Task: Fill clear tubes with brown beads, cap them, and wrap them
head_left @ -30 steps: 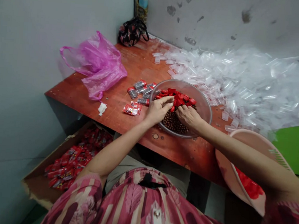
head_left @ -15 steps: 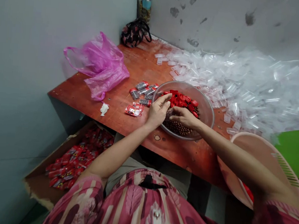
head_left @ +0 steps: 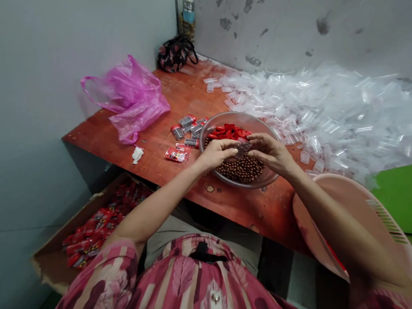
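Note:
Above the bowl [head_left: 208,126], my left hand [head_left: 215,155] pinches a small clear plastic case [head_left: 242,149] between thumb and fingers. My right hand [head_left: 273,152] has its thumb and fingertips at the case's right end, gripping it from that side. Dark content shows through the case, too small to make out. Inside the bowl lie many round brown beads [head_left: 242,169] at the front and red plastic pieces [head_left: 229,131] toward the back.
Left of the bowl lie filled cases with red ends [head_left: 187,120] and red printed packets [head_left: 177,153]. A pink plastic bag [head_left: 135,96], a heap of clear cases [head_left: 323,116] and a pink basket [head_left: 345,194] surround the work. Below left stands a carton [head_left: 51,256] of red packs.
My right hand has turned and moved up from the beads to the case's right side. The case now shows between both hands. The whole view has shifted slightly.

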